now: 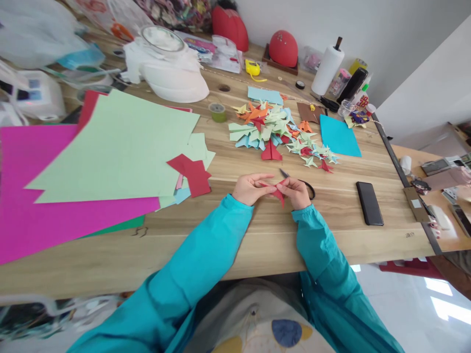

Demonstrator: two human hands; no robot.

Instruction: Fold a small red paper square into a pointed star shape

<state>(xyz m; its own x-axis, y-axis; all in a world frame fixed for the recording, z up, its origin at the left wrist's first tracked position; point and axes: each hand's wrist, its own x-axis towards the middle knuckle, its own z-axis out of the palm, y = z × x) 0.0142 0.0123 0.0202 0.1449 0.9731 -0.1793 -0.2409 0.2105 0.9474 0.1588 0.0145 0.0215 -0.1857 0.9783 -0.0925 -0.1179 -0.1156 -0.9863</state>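
Observation:
Between my two hands is a small folded piece of red paper [279,195], its pointed end hanging down. My left hand [251,189] pinches it from the left with thumb and fingers. From the right, my right hand [295,192] grips the same paper, fingertips close to the left ones. Scissors [308,188] lie on the table just behind the right hand, partly hidden by it. Beyond the hands is a heap of folded paper figures [272,125] in green, red, orange and blue. Red paper scraps [193,175] rest left of my hands.
Large green paper sheets [121,147] overlap a magenta sheet [37,162] on the left. A phone [369,203] lies at right, below a turquoise sheet [339,135]. A white sewing-machine-like object or cap [172,73], a yellow tape measure [252,67] and a paper roll [327,70] stand behind.

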